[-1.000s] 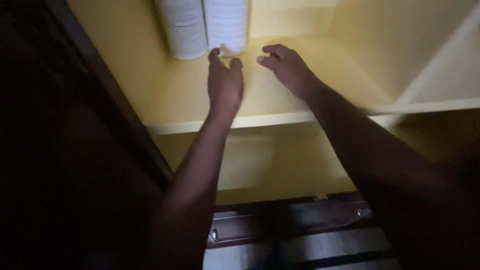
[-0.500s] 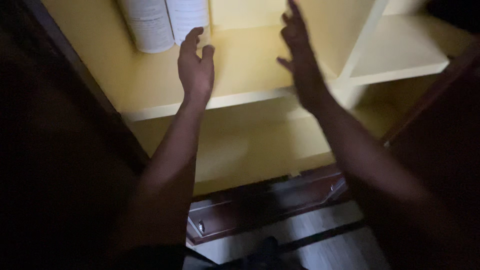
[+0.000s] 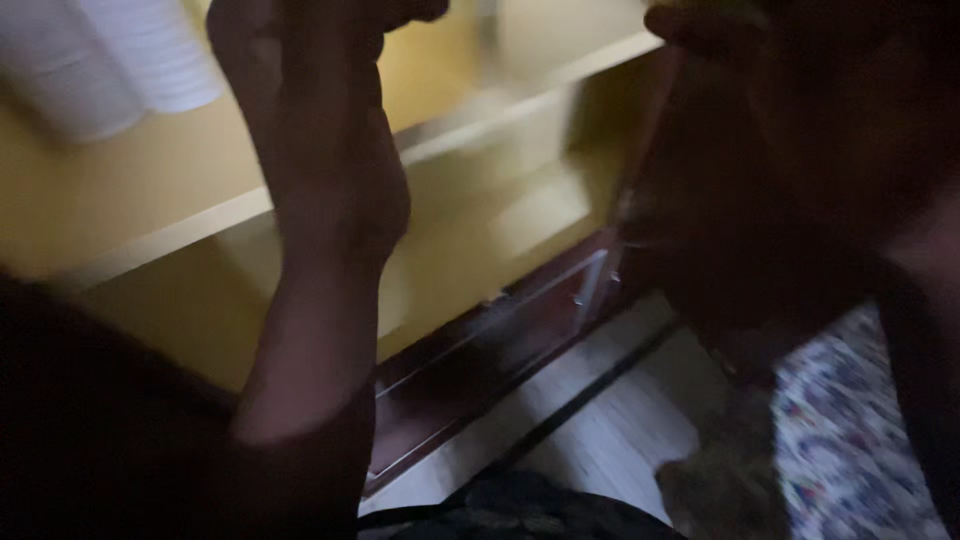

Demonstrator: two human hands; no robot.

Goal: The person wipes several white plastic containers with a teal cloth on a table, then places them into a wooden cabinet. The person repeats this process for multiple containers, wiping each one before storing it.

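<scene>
The view is dim and smeared by motion. My left hand (image 3: 320, 150) is raised close to the camera, in front of a yellow shelf (image 3: 170, 235). Its fingers run to the top edge and I cannot make out their pose. It holds nothing that I can see. My right arm fills the right side as a dark mass. My right hand (image 3: 700, 25) shows only as a blurred shape at the top edge, near the dark cabinet side. Two white cylindrical containers (image 3: 110, 60) stand on the shelf at the upper left, apart from both hands.
Below the shelf is a yellow back panel, then a dark red-brown drawer front (image 3: 500, 330) with metal fittings. A pale wooden floor (image 3: 600, 440) lies beneath. A flower-patterned rug (image 3: 850, 430) is at the lower right.
The view has swung right and down, and the white containers now sit at the upper left. Both hands have pulled back from the shelf and risen toward the camera.
</scene>
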